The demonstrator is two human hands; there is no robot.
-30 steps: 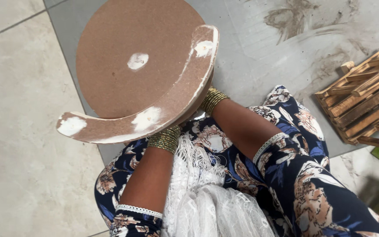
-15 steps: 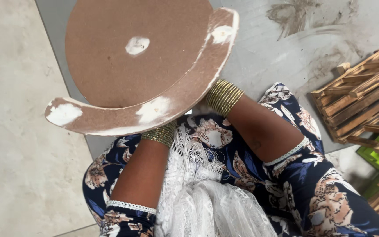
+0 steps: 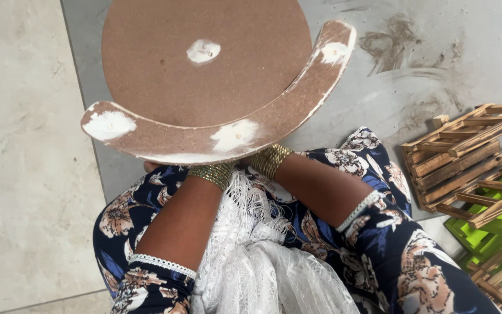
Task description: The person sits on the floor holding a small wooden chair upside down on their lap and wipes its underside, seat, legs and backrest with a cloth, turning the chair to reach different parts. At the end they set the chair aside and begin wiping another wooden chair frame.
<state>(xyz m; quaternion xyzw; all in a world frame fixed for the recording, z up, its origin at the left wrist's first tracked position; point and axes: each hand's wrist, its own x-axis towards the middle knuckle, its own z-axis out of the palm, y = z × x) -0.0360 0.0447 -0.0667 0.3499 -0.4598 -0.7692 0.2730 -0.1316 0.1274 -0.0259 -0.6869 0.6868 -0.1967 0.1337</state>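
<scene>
At the bottom of the frame white lace (image 3: 262, 273) with a fringed edge lies over the lap, between two sleeves of dark blue cloth printed with tan flowers and trimmed in white. Both forearms rise from there toward the middle of the frame, each with a band of gold bangles (image 3: 213, 172) at the wrist. The left hand (image 3: 153, 166) and the right hand are almost wholly hidden under the brown board (image 3: 204, 75); only a fingertip of the left shows at the board's lower left edge, touching its underside. How tightly either hand is closed cannot be told, though both wrists end right at the board and it seems to rest on them. The board fills the upper middle of the frame: a round disc of matt, fibrous pressed wood with a curved arm (image 3: 228, 136) of the same stuff wrapping its lower and right side like a crescent. White filler patches mark the disc's centre, both ends of the arm and its middle, and the arm's edge is smeared white. Beyond lies a grey floor (image 3: 454, 58) with dark scuffs at upper right, pale tiles at left, and slatted wooden crates (image 3: 466, 145) over something bright green at the right edge.
</scene>
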